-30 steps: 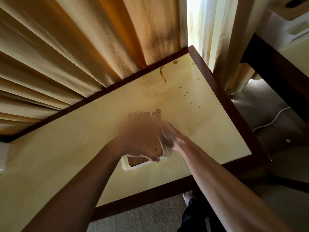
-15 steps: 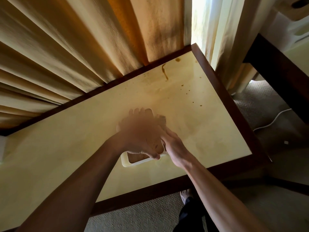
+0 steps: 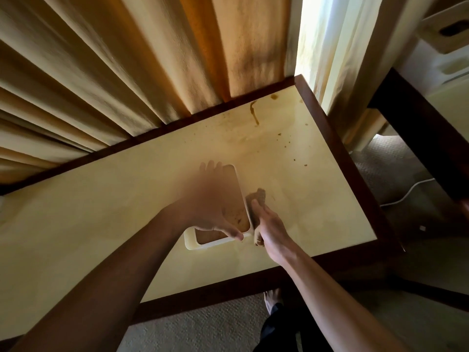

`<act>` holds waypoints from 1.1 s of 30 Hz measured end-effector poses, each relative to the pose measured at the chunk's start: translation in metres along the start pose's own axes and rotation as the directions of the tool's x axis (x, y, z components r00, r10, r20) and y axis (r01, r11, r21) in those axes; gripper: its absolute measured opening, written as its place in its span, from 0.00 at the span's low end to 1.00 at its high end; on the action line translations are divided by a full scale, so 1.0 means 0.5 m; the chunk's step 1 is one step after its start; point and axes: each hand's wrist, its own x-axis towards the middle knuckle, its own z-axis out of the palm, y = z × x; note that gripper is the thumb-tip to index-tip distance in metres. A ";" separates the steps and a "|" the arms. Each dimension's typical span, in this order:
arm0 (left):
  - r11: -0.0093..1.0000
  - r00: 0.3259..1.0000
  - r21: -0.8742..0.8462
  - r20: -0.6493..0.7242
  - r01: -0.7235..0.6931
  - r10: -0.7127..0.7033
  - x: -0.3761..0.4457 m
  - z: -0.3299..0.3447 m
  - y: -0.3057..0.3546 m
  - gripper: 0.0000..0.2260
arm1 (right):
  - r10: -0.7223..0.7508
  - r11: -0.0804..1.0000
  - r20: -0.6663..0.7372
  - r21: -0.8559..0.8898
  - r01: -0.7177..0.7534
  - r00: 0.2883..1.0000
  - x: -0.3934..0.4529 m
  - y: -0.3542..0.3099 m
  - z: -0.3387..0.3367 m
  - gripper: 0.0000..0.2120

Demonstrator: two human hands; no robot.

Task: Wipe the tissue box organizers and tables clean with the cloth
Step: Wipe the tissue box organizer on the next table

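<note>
A white tissue box organizer (image 3: 193, 243) with a brown, stained inner bottom lies on the pale yellow table (image 3: 317, 199) with a dark wood rim. My left hand (image 3: 210, 207) rests over the organizer, fingers spread and thumb on its near rim, holding it down. My right hand (image 3: 269, 224) presses a brown cloth (image 3: 258, 195) against the organizer's right outer side. Brown streaks and drops (image 3: 253, 114) mark the table's far right corner.
Beige curtains (image 3: 127, 72) hang along the table's far edge. A second dark-framed table (image 3: 416, 138) stands to the right with another organizer (image 3: 449, 31) on it. A white cable (image 3: 406, 191) lies on the carpet between them. My foot (image 3: 271, 298) is under the near edge.
My right hand with the cloth has slid from the organizer's far right corner toward me along its right side. My left hand stays on the organizer.
</note>
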 end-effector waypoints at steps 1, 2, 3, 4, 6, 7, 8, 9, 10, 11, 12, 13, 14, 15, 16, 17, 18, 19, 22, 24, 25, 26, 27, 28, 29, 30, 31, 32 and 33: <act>1.000 1.000 -0.023 -0.014 -0.020 0.020 -0.005 0.002 -0.007 0.75 | 0.005 1.000 -0.042 0.025 -0.004 0.999 0.000 -0.001 -0.005 0.17; 0.998 0.999 -0.048 -0.035 -0.038 0.036 -0.011 0.004 -0.016 0.74 | 0.006 0.998 -0.078 0.060 -0.002 0.997 0.000 -0.004 -0.013 0.16; 0.997 0.998 -0.068 -0.057 -0.043 0.039 -0.018 0.006 -0.027 0.74 | 0.006 0.996 -0.100 0.084 0.003 0.995 -0.002 -0.010 -0.019 0.15; 0.996 0.997 -0.081 -0.077 -0.036 0.030 -0.028 0.011 -0.040 0.74 | -0.003 0.997 -0.107 0.077 0.011 0.994 -0.006 -0.020 -0.026 0.15; 0.996 0.996 -0.089 -0.088 -0.006 -0.002 -0.046 0.022 -0.067 0.74 | -0.050 0.999 -0.097 -0.016 0.049 0.994 -0.015 -0.042 -0.035 0.17; 0.996 0.997 -0.088 -0.080 0.005 -0.012 -0.054 0.028 -0.080 0.74 | -0.098 0.994 -0.092 -0.050 0.093 0.991 -0.020 -0.057 -0.033 0.16; 0.996 0.998 -0.084 -0.068 0.008 -0.014 -0.062 0.033 -0.090 0.74 | -0.156 0.985 -0.068 -0.079 0.150 0.985 -0.026 -0.075 -0.025 0.14; 0.997 0.998 -0.076 -0.058 0.004 -0.008 -0.066 0.037 -0.098 0.73 | -0.217 0.969 -0.043 -0.126 0.210 0.975 -0.027 -0.094 -0.014 0.13; 0.998 0.999 -0.069 -0.051 -0.005 0.002 -0.068 0.038 -0.102 0.73 | -0.273 0.946 -0.026 -0.190 0.264 0.962 -0.027 -0.111 0.001 0.13; 0.998 0.999 -0.067 -0.047 -0.016 0.013 -0.067 0.037 -0.104 0.73 | -0.328 0.909 -0.007 -0.274 0.314 0.945 -0.021 -0.126 0.016 0.14; 0.997 0.999 -0.065 -0.047 -0.029 0.026 -0.064 0.035 -0.105 0.73 | -0.378 0.857 0.023 -0.370 0.359 0.926 -0.015 -0.137 0.031 0.15; 0.997 0.998 -0.060 -0.047 -0.041 0.039 -0.059 0.033 -0.104 0.73 | -0.410 0.789 0.073 -0.472 0.394 0.909 -0.009 -0.144 0.045 0.16; 0.997 0.998 -0.049 -0.047 -0.055 0.053 -0.054 0.032 -0.103 0.73 | -0.419 0.712 0.129 -0.567 0.413 0.899 -0.002 -0.147 0.053 0.17; 0.997 0.997 -0.039 -0.051 -0.067 0.065 -0.050 0.031 -0.103 0.73 | -0.419 0.640 0.178 -0.637 0.429 0.890 0.006 -0.149 0.060 0.17; 0.997 0.996 -0.035 -0.053 -0.076 0.074 -0.047 0.032 -0.104 0.73 | -0.417 0.577 0.222 -0.685 0.445 0.882 0.010 -0.152 0.067 0.16; 0.996 0.995 -0.038 -0.056 -0.083 0.080 -0.046 0.032 -0.105 0.73 | -0.417 0.514 0.267 -0.719 0.468 0.869 0.014 -0.154 0.072 0.15; 0.995 0.995 -0.048 -0.058 -0.088 0.085 -0.046 0.033 -0.106 0.73 | -0.408 0.444 0.316 -0.751 0.489 0.856 0.019 -0.153 0.075 0.17; 0.994 0.994 -0.060 -0.061 -0.091 0.087 -0.045 0.035 -0.108 0.73 | -0.380 0.365 0.363 -0.786 0.498 0.851 0.029 -0.151 0.075 0.19; 0.992 0.993 -0.074 -0.073 -0.100 0.094 -0.044 0.038 -0.109 0.73 | -0.297 0.214 0.414 -0.850 0.482 0.861 0.054 -0.142 0.073 0.23; 0.991 0.992 -0.090 -0.079 -0.104 0.097 -0.043 0.039 -0.110 0.73 | -0.269 0.155 0.436 -0.860 0.486 0.859 0.063 -0.138 0.070 0.23; 0.989 0.992 -0.098 -0.082 -0.108 0.100 -0.044 0.038 -0.110 0.73 | -0.248 0.117 0.449 -0.866 0.486 0.859 0.065 -0.137 0.068 0.23; 0.989 0.991 -0.100 -0.085 -0.111 0.102 -0.046 0.038 -0.109 0.73 | -0.220 0.081 0.459 -0.871 0.485 0.861 0.067 -0.137 0.066 0.24; 0.989 0.991 -0.099 -0.088 -0.114 0.105 -0.047 0.037 -0.109 0.73 | -0.192 0.055 0.464 -0.875 0.482 0.865 0.067 -0.137 0.063 0.24; 0.988 0.990 -0.099 -0.087 -0.116 0.107 -0.048 0.036 -0.108 0.73 | -0.166 0.040 0.468 -0.876 0.480 0.868 0.065 -0.136 0.060 0.24; 0.988 0.990 -0.101 -0.086 -0.116 0.108 -0.048 0.036 -0.108 0.73 | -0.142 0.039 0.470 -0.877 0.479 0.871 0.061 -0.135 0.056 0.25; 0.988 0.990 -0.100 -0.087 -0.117 0.108 -0.048 0.036 -0.108 0.74 | -0.122 0.053 0.472 -0.875 0.480 0.873 0.054 -0.134 0.051 0.25; 0.988 0.990 -0.097 -0.090 -0.117 0.108 -0.047 0.037 -0.108 0.74 | -0.104 0.080 0.474 -0.872 0.482 0.874 0.044 -0.131 0.045 0.26; 0.989 0.990 -0.095 -0.090 -0.117 0.109 -0.046 0.037 -0.109 0.74 | -0.088 0.117 0.475 -0.868 0.482 0.876 0.032 -0.127 0.038 0.27; 0.989 0.990 -0.093 -0.090 -0.118 0.109 -0.047 0.038 -0.109 0.74 | -0.073 0.153 0.477 -0.863 0.482 0.876 0.019 -0.120 0.031 0.28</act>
